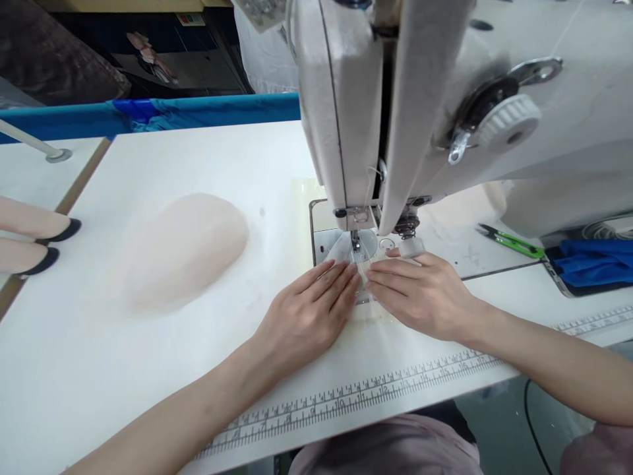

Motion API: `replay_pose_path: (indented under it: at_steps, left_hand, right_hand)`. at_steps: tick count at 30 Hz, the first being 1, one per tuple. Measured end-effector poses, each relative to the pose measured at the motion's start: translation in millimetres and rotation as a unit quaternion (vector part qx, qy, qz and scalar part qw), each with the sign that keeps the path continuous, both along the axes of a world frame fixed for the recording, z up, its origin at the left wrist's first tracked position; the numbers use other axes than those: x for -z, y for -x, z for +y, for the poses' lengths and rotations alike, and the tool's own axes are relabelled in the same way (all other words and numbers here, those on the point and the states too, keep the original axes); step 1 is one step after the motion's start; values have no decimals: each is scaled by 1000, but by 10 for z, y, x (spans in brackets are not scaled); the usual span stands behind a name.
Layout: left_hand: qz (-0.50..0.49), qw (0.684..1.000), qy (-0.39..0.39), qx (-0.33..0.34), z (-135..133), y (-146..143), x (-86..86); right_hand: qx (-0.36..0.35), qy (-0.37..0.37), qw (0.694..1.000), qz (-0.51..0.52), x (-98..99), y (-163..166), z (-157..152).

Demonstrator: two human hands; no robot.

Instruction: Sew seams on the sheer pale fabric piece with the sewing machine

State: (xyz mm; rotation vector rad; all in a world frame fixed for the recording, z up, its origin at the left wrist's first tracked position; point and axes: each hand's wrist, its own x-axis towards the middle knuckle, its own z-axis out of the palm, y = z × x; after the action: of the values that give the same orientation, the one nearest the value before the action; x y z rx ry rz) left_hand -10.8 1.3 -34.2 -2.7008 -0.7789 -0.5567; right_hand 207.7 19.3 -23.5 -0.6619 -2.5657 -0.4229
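The left hand (307, 311) and right hand (428, 293) lie flat, fingers (330, 285) straight, pinching nothing I can see. Sheer fabric (339, 250) shows just beyond the left ones, under the sewing machine (346, 112).

Two bare hands: one left hand (306, 320), one right hand (428, 293). At their fingertips, one piece of sheer cloth (339, 249). Beyond them, one sewing machine (341, 112). Right of the right hand, one pair of green snips (519, 245), one blue cloth (593, 262). Below both hands, one printed ruler (366, 394). Left of the left hand, one beige patch (198, 247), then two black-tipped beige shapes (30, 219).
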Motion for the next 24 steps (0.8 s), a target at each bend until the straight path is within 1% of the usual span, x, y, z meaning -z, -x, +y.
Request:
replay_pose_path:
  at_steps: [10,16,24]
  left_hand:
    - [11,1000,-13,-5,43,-17,-16]
    - [17,999,-20,-25,55,-27,-10]
    - [-1,1000,-24,-16,33,-29,-3]
  right_hand:
    - [5,-7,1000,0,20,-5,26]
    - [11,-12,1000,-2,33,-5,53]
    - [10,-7,1000,-5,60,-12,52]
